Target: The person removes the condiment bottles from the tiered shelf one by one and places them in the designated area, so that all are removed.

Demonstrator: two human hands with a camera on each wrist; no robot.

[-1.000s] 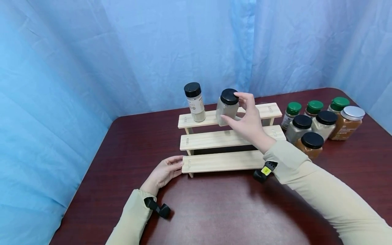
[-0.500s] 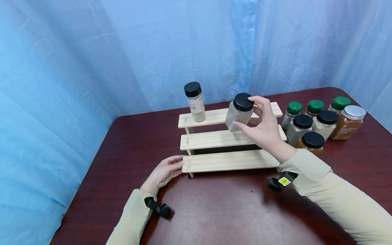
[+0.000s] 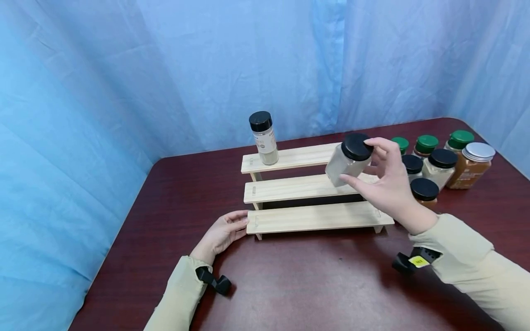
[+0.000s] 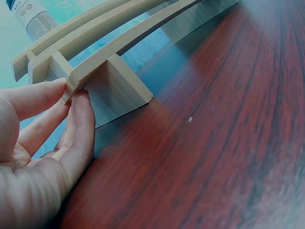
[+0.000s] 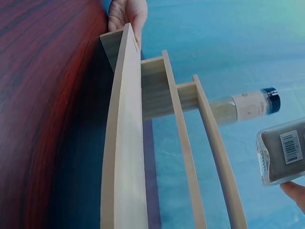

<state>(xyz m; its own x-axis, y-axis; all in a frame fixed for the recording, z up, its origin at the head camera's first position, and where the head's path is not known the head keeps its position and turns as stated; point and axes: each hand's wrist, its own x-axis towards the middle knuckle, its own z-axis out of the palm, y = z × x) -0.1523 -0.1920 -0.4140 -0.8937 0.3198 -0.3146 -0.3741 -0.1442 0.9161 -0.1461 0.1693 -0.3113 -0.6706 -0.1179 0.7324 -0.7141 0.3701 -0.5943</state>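
A three-step wooden rack (image 3: pixel 306 218) stands on the table. My left hand (image 3: pixel 219 233) pinches the left end of its lowest step, thumb above and fingers beneath in the left wrist view (image 4: pixel 52 129). My right hand (image 3: pixel 385 184) holds a clear spice jar (image 3: pixel 344 166) with a black lid, tilted, between thumb and fingers. It hangs in the air over the right part of the rack; a barcode label shows on the jar (image 5: pixel 286 148) in the right wrist view. A taller black-lidded shaker (image 3: pixel 266 143) stands upright on the top step's left end.
Several jars stand right of the rack, partly hidden by my right hand: green-lidded bottles (image 3: pixel 426 145), black-lidded jars (image 3: pixel 440 171) and a silver-lidded jar (image 3: pixel 472 166) of brown powder. Blue curtains (image 3: pixel 232 69) hang behind and beside the dark red table (image 3: pixel 298 285).
My right hand has carried the jar from the top step's middle rightward and toward me, tilting it more. The left hand and the rack have stayed in place.
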